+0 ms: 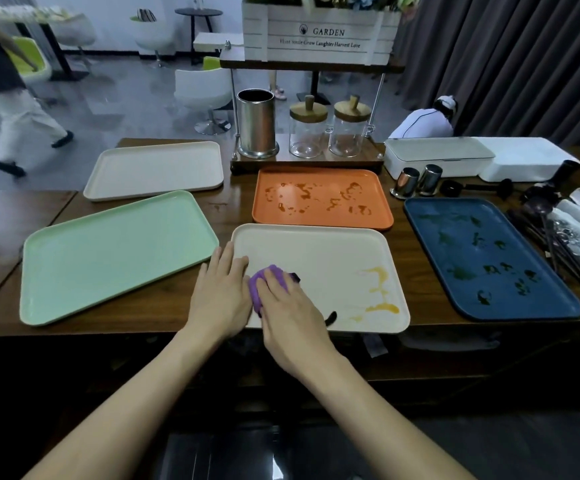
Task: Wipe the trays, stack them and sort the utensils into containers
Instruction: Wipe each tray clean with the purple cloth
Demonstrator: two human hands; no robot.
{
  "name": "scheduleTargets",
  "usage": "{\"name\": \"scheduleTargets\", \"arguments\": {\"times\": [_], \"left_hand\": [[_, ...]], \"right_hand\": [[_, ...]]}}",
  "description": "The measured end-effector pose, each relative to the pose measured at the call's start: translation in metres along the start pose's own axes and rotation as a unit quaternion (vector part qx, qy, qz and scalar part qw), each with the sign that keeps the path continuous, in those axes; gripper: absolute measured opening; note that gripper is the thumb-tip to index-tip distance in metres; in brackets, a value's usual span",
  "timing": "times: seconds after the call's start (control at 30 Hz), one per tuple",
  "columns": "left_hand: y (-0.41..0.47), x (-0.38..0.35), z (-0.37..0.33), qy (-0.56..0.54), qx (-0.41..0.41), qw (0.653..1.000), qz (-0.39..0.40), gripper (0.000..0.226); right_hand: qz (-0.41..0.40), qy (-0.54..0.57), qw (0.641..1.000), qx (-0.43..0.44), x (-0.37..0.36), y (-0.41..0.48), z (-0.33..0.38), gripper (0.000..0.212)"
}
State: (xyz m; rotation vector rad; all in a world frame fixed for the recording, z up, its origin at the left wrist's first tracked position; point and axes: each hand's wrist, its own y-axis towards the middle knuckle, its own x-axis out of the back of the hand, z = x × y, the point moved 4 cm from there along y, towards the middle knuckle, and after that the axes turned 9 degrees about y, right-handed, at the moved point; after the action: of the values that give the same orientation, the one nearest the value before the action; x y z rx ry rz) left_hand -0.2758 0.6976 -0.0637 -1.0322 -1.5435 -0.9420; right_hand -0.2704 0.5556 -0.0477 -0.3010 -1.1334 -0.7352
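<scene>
A cream rectangular plastic tray (333,258), yellow-stained at its right, lies flat at centre frame with a crumpled purple cloth (262,278) on it, a stained orange tray (268,213) above, a stained navy tray (454,247) right, and a mint tray (115,251) and a white tray (153,171) left.

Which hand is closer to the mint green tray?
Left. The left hand rests on the cream tray just beside the mint green tray; the right hand is farther right, on the purple cloth.
</scene>
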Motion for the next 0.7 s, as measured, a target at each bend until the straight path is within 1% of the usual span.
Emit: {"name": "scheduleTargets", "arguments": {"times": [0.07,0.23,0.43,0.5,0.6,0.7], "left_hand": [[0.001,0.0,0.001,-0.001,-0.002,1.0,-0.003,0.043],[0.002,-0.001,0.001,0.016,0.003,1.0,-0.002,0.044],[0.002,0.001,-0.001,0.043,0.005,0.999,0.009,0.046],[0.002,0.0,-0.002,0.041,0.01,0.999,0.014,0.046],[0.003,0.001,-0.004,0.041,0.014,0.999,0.016,0.045],[0.003,0.003,-0.006,0.044,0.026,0.998,0.02,0.046]], "right_hand": [[-0.016,0.014,1.0,0.002,0.004,-0.005,-0.004,0.055],[-0.019,0.03,0.999,0.011,0.021,-0.03,-0.022,0.054],[-0.042,0.046,0.997,-0.036,0.061,-0.073,-0.082,0.055],[-0.055,0.039,0.997,-0.049,0.067,-0.08,-0.091,0.054],[-0.061,0.026,0.996,-0.051,0.06,-0.07,-0.082,0.055],[-0.035,0.028,0.999,-0.023,0.044,-0.049,-0.052,0.052]]}}
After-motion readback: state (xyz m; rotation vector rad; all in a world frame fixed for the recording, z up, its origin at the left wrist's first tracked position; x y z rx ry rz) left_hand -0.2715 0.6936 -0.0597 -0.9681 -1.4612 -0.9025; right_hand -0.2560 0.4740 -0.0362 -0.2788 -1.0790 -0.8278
